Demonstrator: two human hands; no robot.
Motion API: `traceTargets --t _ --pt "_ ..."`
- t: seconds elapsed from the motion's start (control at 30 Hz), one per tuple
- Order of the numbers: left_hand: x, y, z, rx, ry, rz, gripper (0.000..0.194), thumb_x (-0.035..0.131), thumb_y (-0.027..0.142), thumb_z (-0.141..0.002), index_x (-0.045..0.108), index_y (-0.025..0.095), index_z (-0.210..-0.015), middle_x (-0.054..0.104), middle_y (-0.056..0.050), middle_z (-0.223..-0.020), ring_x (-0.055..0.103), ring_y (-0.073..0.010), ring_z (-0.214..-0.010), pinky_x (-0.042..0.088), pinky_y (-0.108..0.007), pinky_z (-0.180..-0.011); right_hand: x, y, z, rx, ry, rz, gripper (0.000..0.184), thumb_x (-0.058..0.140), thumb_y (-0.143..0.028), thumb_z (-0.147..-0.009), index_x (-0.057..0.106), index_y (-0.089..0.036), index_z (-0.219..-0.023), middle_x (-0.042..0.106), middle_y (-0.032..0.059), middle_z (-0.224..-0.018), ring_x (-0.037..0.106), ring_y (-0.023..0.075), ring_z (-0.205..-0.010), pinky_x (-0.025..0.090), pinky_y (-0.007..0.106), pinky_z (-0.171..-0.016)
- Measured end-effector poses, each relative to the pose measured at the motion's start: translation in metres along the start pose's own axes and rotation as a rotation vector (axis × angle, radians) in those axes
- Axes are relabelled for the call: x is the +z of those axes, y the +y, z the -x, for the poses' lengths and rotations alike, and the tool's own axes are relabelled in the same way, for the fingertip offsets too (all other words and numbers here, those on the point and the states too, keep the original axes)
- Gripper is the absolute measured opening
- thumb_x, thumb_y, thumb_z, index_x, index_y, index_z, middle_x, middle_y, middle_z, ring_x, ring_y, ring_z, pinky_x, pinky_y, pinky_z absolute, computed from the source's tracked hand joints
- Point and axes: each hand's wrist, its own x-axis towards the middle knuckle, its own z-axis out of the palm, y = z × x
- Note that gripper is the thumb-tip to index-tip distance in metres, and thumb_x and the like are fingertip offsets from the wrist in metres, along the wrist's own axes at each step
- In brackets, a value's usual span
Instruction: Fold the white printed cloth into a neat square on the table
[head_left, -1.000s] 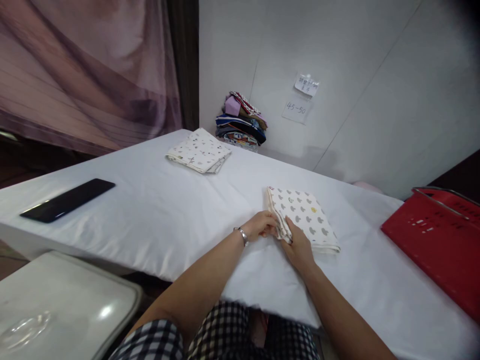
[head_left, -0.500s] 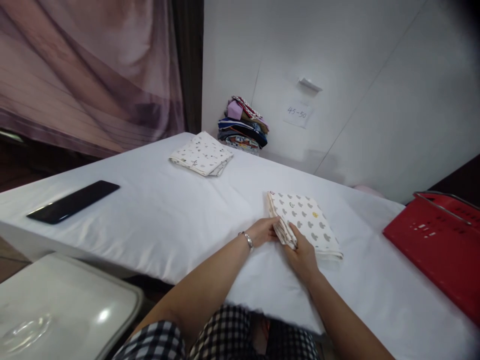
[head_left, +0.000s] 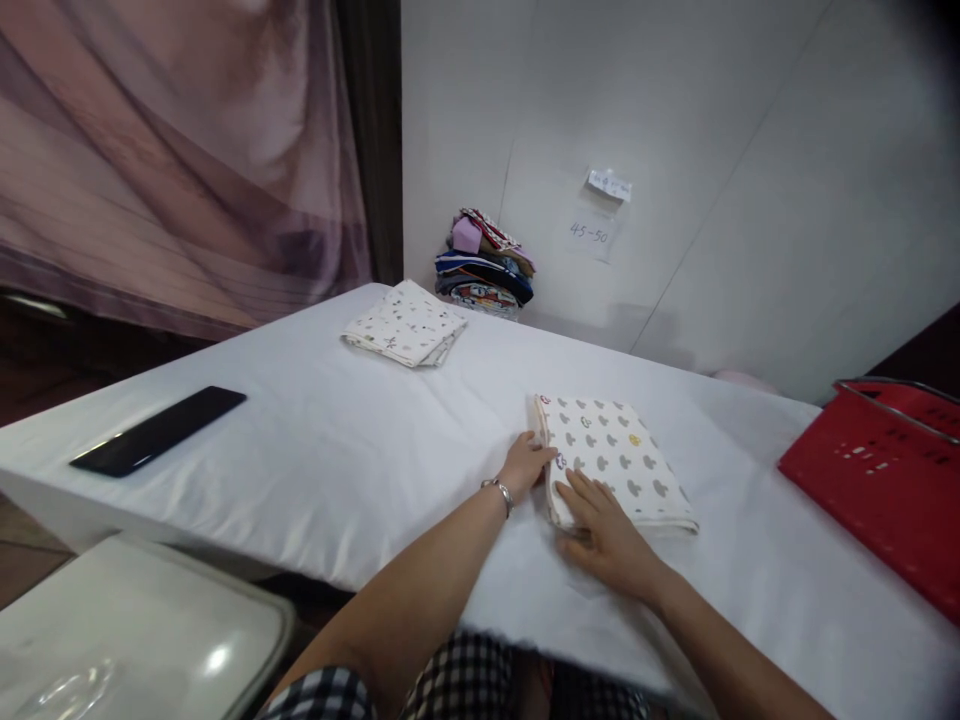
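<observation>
A folded white cloth with grey mouse-head shapes and a few coloured ones lies flat on the white-covered table. At its left edge is my left hand, a silver bracelet on the wrist, fingers apart and touching the fold. My right hand rests on the near left corner with its fingers stretched over the fabric. Farther back on the left sits a second folded white cloth, printed with small dark figures.
A black phone-like slab lies on the table's left side. To the right stands a red plastic basket with a metal handle. Stacked folded fabrics rise beyond the far edge, by the wall. A pale stool is at lower left.
The bunched near left edge of the mouse-print cloth now lies flat. My right hand has gone from gripping that edge to lying spread on it; my left hand has loosened at the side.
</observation>
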Motion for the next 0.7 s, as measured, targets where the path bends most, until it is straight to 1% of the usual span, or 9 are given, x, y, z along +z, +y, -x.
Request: traceTargets --t 0.03,0.1,0.2,0.33,0.4,0.47,0.53,0.63,0.7 --pt "0.0 -0.001 0.0 0.014 0.003 -0.016 0.078 0.07 0.023 -0.069 0.029 0.015 -0.134 0.056 -0.014 -0.12 0.062 -0.0155 -0.084 0.049 -0.023 -0.064 -0.009 0.003 -0.003 0.012 -0.03 -0.053 0.059 0.053 -0.038 -0.081 0.04 -0.023 -0.136 0.036 0.0099 -0.142 0.034 0.0286 -0.129 0.033 0.05 -0.103" --pt "-0.001 -0.001 -0.001 0.026 0.0 -0.035 0.078 0.07 0.022 -0.069 0.029 0.015 -0.134 0.055 -0.015 -0.12 0.062 -0.0154 -0.084 0.05 -0.022 -0.063 -0.024 0.016 -0.014 0.071 -0.008 -0.142 0.051 0.047 -0.042 -0.085 0.044 -0.027 -0.133 0.043 0.0067 -0.138 0.041 0.0254 -0.125 0.037 0.046 -0.101" --pt "-0.002 0.0 -0.001 0.016 0.004 -0.048 0.078 0.069 0.021 -0.069 0.028 0.016 -0.135 0.054 -0.015 -0.122 0.062 -0.0151 -0.081 0.05 -0.023 -0.062 -0.036 0.058 -0.033 0.194 0.162 -0.12 0.047 0.045 -0.046 -0.086 0.048 -0.028 -0.129 0.044 0.0049 -0.137 0.039 0.0245 -0.126 0.034 0.046 -0.103" --pt "-0.002 -0.001 -0.002 0.031 0.016 -0.095 0.079 0.067 0.016 -0.068 0.027 0.016 -0.136 0.055 -0.014 -0.118 0.061 -0.0136 -0.077 0.049 -0.023 -0.06 -0.023 0.13 -0.039 0.377 0.226 0.088 0.043 0.049 -0.042 -0.083 0.057 -0.02 -0.119 0.045 0.0132 -0.135 0.032 0.0341 -0.129 0.024 0.06 -0.102" --pt "-0.002 -0.003 -0.003 0.045 0.007 -0.14 0.081 0.067 0.015 -0.067 0.026 0.016 -0.137 0.057 -0.012 -0.111 0.06 -0.0136 -0.073 0.048 -0.023 -0.058 -0.013 0.156 -0.034 0.331 0.156 0.069 0.031 0.049 -0.035 -0.083 0.064 -0.021 -0.106 0.051 0.012 -0.13 0.036 0.0304 -0.128 0.026 0.054 -0.104" --pt "-0.002 -0.006 -0.005 0.057 -0.004 -0.157 0.083 0.068 0.015 -0.066 0.025 0.017 -0.137 0.059 -0.011 -0.106 0.06 -0.0144 -0.072 0.047 -0.024 -0.057 -0.006 0.172 -0.03 0.275 0.125 0.04 0.025 0.05 -0.031 -0.082 0.066 -0.023 -0.099 0.054 0.0091 -0.127 0.035 0.0275 -0.129 0.025 0.049 -0.107" --pt "-0.002 -0.008 -0.006 0.067 0.002 -0.15 0.083 0.069 0.017 -0.064 0.028 0.016 -0.136 0.06 -0.01 -0.103 0.06 -0.0151 -0.073 0.048 -0.025 -0.059 -0.006 0.18 -0.029 0.306 0.098 0.003 0.028 0.048 -0.035 -0.082 0.065 -0.023 -0.101 0.054 0.0086 -0.128 0.035 0.0274 -0.129 0.026 0.047 -0.107" --pt "-0.004 -0.011 -0.008 0.078 0.015 -0.149 0.083 0.068 0.017 -0.063 0.029 0.015 -0.136 0.06 -0.01 -0.1 0.059 -0.0156 -0.072 0.047 -0.026 -0.06 -0.01 0.187 -0.03 0.498 0.117 -0.026 0.05 0.036 -0.047 -0.086 0.055 -0.016 -0.12 0.046 0.0128 -0.135 0.036 0.0298 -0.128 0.028 0.048 -0.107" --pt "-0.005 -0.012 -0.01 0.083 0.014 -0.15 0.083 0.068 0.017 -0.062 0.029 0.015 -0.136 0.06 -0.009 -0.098 0.059 -0.0161 -0.074 0.046 -0.026 -0.061 -0.01 0.189 -0.03 0.589 0.108 -0.036 0.061 0.032 -0.051 -0.085 0.047 -0.011 -0.129 0.039 0.0143 -0.14 0.031 0.0293 -0.131 0.025 0.045 -0.109"
